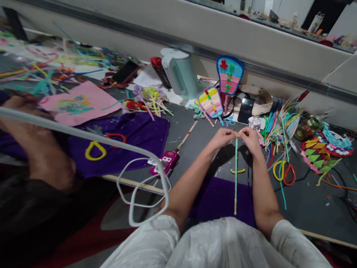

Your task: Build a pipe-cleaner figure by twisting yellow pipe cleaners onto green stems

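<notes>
Fingers on both hands, left [224,137] and right [250,139], are pinched together on the top end of a green fuzzy stem [236,178], which hangs toward the lap, nearer me and right of the pale kettle [192,80]. Two craft fans, one yellow and pink [210,103], one blue and pink [231,75], sit just right of the kettle. Yellow-and-red-handled scissors [290,175] lie further right of it, closer to me. Well left of the kettle there's someone else's arm [46,145], kinda blurry.

Leftward room ends at the power strip [169,160]; scissors [283,175] obstruct rightward.
</notes>
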`<move>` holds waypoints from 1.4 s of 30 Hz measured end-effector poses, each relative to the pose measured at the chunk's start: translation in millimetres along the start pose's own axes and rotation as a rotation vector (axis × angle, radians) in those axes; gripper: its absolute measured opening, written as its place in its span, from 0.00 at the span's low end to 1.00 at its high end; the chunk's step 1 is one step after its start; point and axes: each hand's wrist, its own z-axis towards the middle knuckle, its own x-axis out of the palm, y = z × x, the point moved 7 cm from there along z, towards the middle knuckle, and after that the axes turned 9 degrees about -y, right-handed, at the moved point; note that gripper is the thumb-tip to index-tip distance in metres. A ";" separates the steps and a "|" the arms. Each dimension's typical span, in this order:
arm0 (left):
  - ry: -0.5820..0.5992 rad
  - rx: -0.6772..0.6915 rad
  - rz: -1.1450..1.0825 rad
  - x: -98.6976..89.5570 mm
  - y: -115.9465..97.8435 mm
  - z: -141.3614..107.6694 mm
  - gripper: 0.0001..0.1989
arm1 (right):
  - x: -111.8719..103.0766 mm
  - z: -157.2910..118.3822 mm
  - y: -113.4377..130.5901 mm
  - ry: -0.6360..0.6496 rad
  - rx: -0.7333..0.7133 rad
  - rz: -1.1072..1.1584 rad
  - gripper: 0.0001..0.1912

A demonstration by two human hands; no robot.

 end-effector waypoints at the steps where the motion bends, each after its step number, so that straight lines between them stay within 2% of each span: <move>1: -0.009 -0.025 -0.014 -0.5 1.5 -1.2 0.13 | 0.0 -0.3 2.7 -0.002 -0.025 -0.021 0.08; 4: -0.041 -0.045 -0.040 -2.5 3.0 -3.2 0.12 | 0.2 -1.2 8.9 -0.001 -0.084 -0.043 0.08; 6: -0.058 -0.009 -0.040 -2.9 1.9 -2.5 0.12 | 0.3 -1.2 10.0 -0.001 -0.098 -0.036 0.08; 10: -0.080 0.132 0.002 -0.6 -2.3 2.2 0.14 | -2.7 1.3 2.8 -0.043 -0.026 0.021 0.08; 13: -0.096 0.189 0.049 -0.9 -5.4 4.3 0.15 | -6.6 2.6 -0.3 -0.070 0.023 0.086 0.08; 15: -0.038 0.164 0.020 -0.3 -6.8 3.2 0.17 | -9.6 2.4 2.1 -0.067 0.037 0.146 0.09; 18: 0.111 0.057 -0.099 1.3 -6.5 -2.0 0.18 | -13.5 0.5 8.5 -0.037 0.071 0.218 0.12; 21: 0.169 -0.046 -0.193 0.5 -2.9 -6.3 0.18 | -18.3 -1.3 15.8 -0.049 0.084 0.255 0.13; 24: 0.119 -0.051 -0.223 -0.5 -1.1 -7.2 0.16 | -20.0 -2.5 20.6 -0.057 0.080 0.276 0.13; 29: -0.017 0.102 -0.131 -1.8 -9.4 -9.0 0.15 | -19.9 -4.0 20.2 -0.055 0.102 0.265 0.13; 38: -0.141 0.340 0.004 -7.1 -18.1 -10.6 0.10 | -15.0 -6.6 7.7 0.004 0.233 0.293 0.14; 40: -0.178 0.352 0.019 -7.3 -15.1 -9.1 0.09 | -14.9 -6.2 4.7 0.005 0.253 0.294 0.14; 42: -0.201 0.301 0.006 -6.1 -8.2 -6.3 0.10 | -16.2 -5.0 3.2 -0.013 0.247 0.283 0.14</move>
